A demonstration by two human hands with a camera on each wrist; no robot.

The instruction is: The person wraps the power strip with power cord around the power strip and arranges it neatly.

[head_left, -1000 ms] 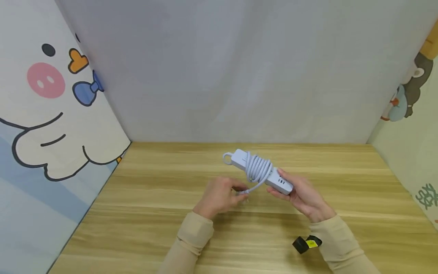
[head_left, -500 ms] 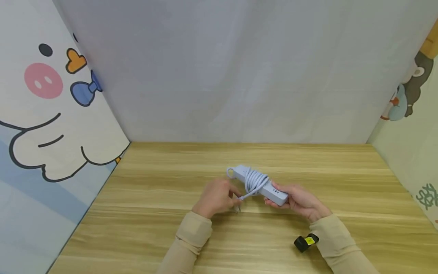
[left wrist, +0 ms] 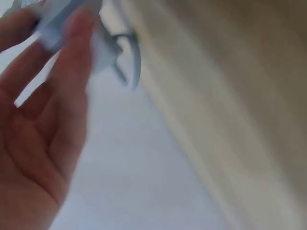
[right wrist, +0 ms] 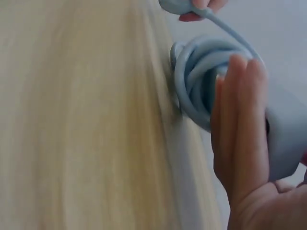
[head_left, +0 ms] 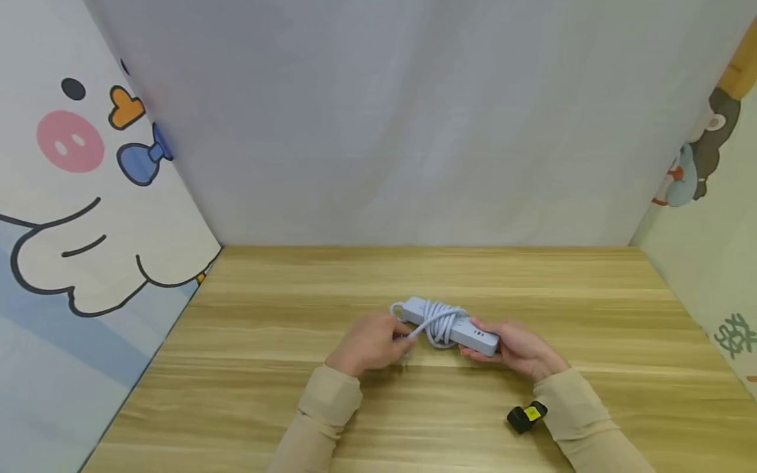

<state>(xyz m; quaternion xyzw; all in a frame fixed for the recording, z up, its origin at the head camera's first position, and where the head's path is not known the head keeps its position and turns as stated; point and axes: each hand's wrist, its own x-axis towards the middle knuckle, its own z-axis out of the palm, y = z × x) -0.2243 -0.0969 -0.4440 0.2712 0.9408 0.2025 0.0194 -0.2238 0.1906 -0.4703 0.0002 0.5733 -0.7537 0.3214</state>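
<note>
A white power strip point(head_left: 476, 337) with its cord point(head_left: 439, 322) wound several times round the middle is held over the wooden table. My right hand point(head_left: 520, 348) grips its right end, thumb on top and fingers beneath. At the left, my left hand point(head_left: 372, 343) pinches the plug end of the cord, with the cord running from the fingertips to the coil. In the right wrist view the plug point(right wrist: 176, 5) shows between the left fingers, and the coil point(right wrist: 206, 72) sits just past my right fingers. A cord loop stands out at the strip's far left end.
A small black strap or band with a yellow label point(head_left: 527, 415) lies on the table point(head_left: 284, 282) beside my right sleeve. A grey-white curtain point(head_left: 378, 131) rises behind the table; printed cartoon panels point(head_left: 71, 197) flank it.
The power strip has come down nearer the table and lies flatter. My left hand has shifted slightly left with the plug, and the cord's free end now crosses over the coil.
</note>
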